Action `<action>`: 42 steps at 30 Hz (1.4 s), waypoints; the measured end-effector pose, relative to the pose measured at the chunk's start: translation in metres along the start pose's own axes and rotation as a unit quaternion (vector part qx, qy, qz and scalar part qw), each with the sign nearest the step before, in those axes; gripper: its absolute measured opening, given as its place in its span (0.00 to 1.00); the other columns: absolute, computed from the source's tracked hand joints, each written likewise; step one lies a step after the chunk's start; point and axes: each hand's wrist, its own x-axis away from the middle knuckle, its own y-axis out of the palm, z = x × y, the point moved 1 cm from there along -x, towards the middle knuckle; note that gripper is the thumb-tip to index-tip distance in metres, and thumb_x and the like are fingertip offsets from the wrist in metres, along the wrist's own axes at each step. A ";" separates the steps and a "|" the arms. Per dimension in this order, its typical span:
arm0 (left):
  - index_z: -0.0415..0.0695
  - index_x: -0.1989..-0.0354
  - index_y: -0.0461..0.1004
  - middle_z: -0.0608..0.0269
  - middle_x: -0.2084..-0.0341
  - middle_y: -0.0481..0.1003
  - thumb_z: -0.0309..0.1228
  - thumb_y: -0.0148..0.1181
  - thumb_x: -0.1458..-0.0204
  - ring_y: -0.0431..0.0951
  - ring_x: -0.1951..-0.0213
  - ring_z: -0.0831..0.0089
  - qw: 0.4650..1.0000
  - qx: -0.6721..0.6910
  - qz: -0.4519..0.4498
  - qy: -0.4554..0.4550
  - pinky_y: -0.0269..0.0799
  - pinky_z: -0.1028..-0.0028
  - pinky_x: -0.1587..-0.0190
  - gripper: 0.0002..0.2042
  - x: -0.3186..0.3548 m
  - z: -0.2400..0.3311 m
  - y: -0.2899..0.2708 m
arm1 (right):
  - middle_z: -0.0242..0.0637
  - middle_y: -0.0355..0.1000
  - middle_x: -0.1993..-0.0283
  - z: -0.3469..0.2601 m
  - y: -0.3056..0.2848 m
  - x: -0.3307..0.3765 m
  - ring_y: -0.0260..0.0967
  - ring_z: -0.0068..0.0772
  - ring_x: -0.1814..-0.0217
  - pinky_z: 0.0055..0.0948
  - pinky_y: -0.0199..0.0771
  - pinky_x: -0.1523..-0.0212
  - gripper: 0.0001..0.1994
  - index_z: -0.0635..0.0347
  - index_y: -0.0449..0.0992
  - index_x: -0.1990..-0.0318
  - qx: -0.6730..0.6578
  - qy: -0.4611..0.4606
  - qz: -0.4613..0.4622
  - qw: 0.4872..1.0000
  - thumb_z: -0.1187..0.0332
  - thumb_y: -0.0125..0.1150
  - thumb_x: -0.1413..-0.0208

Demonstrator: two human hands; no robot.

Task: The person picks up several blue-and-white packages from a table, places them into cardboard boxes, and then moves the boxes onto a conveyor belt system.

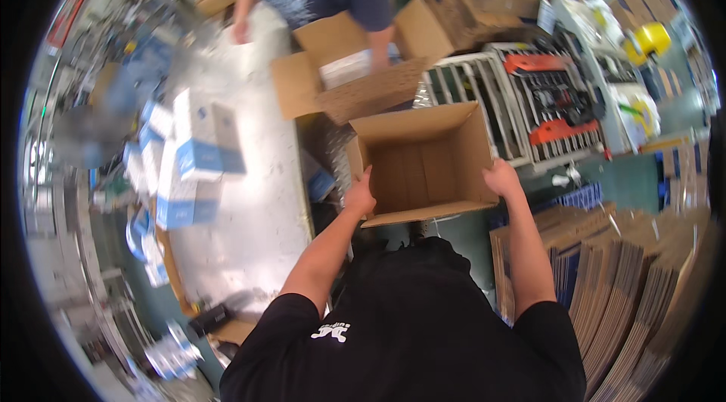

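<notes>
Between worktable (pixel 257 228) & flat-carton stack (pixel 620 281): L hand (pixel 360 196) + R hand (pixel 501 177) gripping empty open cardboard box (pixel 423 160) by side walls, erected; looks ready for setting down w/ both grips held level.

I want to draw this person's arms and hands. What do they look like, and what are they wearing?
Both arms are bare from above the elbow down, with short black T-shirt sleeves at the top. The left hand and right hand are bare too: no gloves, and no watch or rings that show. The shirt has a small white mark.
</notes>
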 end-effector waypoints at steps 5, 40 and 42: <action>0.51 0.33 0.69 0.49 0.43 0.76 0.32 0.62 0.47 0.82 0.49 0.57 0.929 0.342 0.143 0.011 0.76 0.64 0.45 0.29 0.077 -0.177 -0.016 | 0.62 0.77 0.58 -0.075 0.066 0.006 0.74 0.65 0.50 0.51 0.75 0.48 0.19 0.69 0.78 0.54 -0.074 -0.089 -0.109 0.987 0.64 0.63 0.50; 0.44 0.47 0.81 0.48 0.45 0.77 0.32 0.65 0.49 0.77 0.42 0.55 0.798 0.227 -0.052 -0.556 0.76 0.58 0.42 0.19 0.443 -0.302 0.259 | 0.52 0.80 0.50 -0.089 0.089 -0.060 0.78 0.47 0.47 0.39 0.73 0.45 0.19 0.74 0.77 0.48 -0.164 -0.175 -0.068 0.968 0.68 0.58 0.42; 0.45 0.50 0.82 0.49 0.48 0.79 0.34 0.63 0.48 0.78 0.42 0.56 0.772 0.230 -0.010 -0.592 0.75 0.59 0.41 0.17 0.441 -0.288 0.244 | 0.50 0.80 0.50 -0.088 0.090 -0.070 0.78 0.45 0.47 0.38 0.73 0.45 0.18 0.75 0.78 0.50 -0.170 -0.180 -0.075 0.966 0.68 0.60 0.42</action>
